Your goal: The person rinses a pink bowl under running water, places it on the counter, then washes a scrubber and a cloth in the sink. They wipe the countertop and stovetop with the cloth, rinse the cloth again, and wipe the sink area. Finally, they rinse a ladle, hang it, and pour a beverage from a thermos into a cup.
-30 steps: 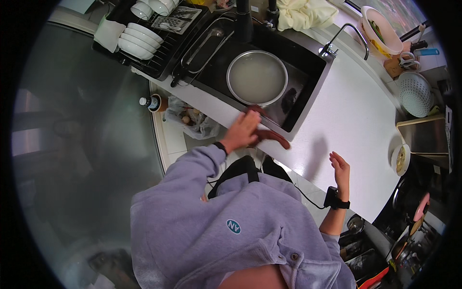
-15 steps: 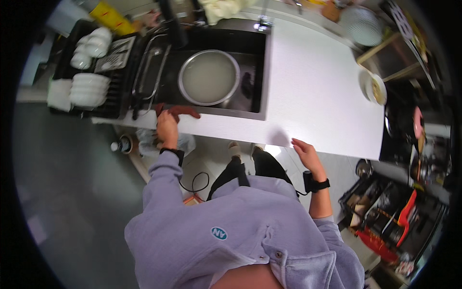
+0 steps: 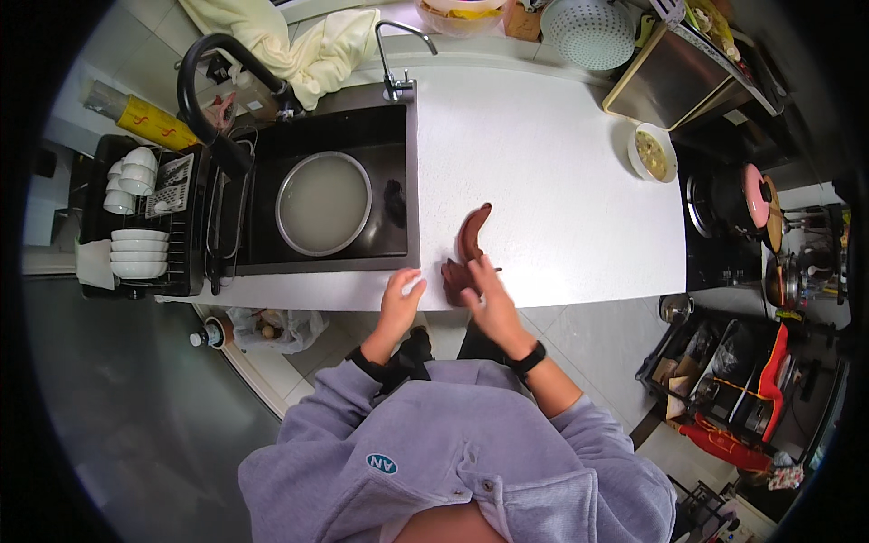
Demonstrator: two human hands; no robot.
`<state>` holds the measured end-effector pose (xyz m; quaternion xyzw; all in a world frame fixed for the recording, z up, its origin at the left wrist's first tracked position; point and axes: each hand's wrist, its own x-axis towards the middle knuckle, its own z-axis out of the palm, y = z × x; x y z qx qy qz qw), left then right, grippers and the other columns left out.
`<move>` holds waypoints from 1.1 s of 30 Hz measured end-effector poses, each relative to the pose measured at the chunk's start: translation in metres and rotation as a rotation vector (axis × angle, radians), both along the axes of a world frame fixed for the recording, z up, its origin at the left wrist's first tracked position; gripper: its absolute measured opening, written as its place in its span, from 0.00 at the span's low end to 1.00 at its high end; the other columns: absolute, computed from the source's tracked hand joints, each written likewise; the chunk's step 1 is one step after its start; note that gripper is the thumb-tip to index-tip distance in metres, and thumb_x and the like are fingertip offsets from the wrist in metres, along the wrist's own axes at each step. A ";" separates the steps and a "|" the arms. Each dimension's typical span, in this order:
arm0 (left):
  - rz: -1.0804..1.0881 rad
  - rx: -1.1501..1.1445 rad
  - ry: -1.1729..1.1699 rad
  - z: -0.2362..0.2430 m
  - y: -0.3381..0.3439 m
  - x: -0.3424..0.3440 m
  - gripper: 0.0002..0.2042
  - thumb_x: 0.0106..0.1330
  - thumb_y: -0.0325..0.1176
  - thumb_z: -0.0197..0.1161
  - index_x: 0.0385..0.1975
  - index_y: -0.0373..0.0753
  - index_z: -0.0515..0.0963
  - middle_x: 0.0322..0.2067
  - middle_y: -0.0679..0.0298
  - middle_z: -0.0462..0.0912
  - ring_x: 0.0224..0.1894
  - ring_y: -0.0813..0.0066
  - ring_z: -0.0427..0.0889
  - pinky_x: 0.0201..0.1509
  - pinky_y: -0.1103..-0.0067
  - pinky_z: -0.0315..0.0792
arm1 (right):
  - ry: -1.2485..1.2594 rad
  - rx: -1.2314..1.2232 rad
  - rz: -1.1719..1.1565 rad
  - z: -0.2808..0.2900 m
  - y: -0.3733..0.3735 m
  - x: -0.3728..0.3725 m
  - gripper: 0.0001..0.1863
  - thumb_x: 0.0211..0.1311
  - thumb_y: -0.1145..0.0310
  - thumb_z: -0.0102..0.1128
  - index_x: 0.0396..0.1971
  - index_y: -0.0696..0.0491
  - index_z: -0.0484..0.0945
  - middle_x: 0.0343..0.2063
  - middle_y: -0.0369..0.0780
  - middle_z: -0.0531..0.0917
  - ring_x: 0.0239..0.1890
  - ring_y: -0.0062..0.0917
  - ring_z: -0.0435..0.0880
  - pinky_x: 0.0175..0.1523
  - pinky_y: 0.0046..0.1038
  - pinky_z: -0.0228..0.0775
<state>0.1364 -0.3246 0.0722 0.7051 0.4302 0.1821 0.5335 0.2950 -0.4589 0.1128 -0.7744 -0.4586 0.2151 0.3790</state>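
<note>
The right hand is resting spread fingers on the reddish-brown cloth, which is lying by the front edge of the counter, while the left hand, thumb and fingers parted, is hovering beside the front right corner of the sink.

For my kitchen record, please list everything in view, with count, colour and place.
cloth-like item: 1, reddish-brown, on counter
counter: 1, white, centre
sink: 1, black, left
basin: 1, silver, in sink
taps: 2, black and silver, behind sink
dish rack: 1, black, far left
bowls: several, white, in rack
tube: 1, yellow, behind rack
towel: 1, cream, behind sink
colander: 1, pale, counter's back
food bowl: 1, white, counter's right
lid: 1, pink, right
bottle: 1, dark, lower left
plastic bag: 1, clear, below counter
clutter: uncountable, mixed, lower right
wristbands: 2, black, on wrists
left hand: 1, bare, at counter's front
right hand: 1, bare, at cloth-like item
</note>
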 end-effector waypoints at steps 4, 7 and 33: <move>0.049 -0.273 -0.082 -0.009 -0.006 0.003 0.11 0.64 0.32 0.58 0.42 0.35 0.76 0.41 0.64 0.79 0.42 0.77 0.77 0.42 0.79 0.74 | -0.334 -0.301 0.181 -0.038 0.025 -0.010 0.38 0.55 0.56 0.60 0.61 0.60 0.57 0.64 0.54 0.53 0.66 0.45 0.55 0.65 0.49 0.47; 0.162 -0.433 -0.084 -0.008 -0.004 0.007 0.10 0.65 0.32 0.57 0.43 0.36 0.76 0.39 0.66 0.79 0.40 0.79 0.77 0.39 0.80 0.75 | -0.442 -0.151 0.043 -0.071 0.048 -0.017 0.36 0.58 0.56 0.55 0.60 0.64 0.57 0.64 0.53 0.56 0.66 0.42 0.55 0.66 0.49 0.45; 0.407 -0.251 0.126 -0.004 0.028 0.009 0.09 0.62 0.31 0.58 0.38 0.35 0.78 0.33 0.62 0.80 0.37 0.78 0.77 0.40 0.80 0.71 | -0.455 0.038 0.307 -0.109 0.342 0.220 0.37 0.54 0.59 0.55 0.62 0.60 0.56 0.65 0.46 0.56 0.69 0.35 0.49 0.70 0.35 0.43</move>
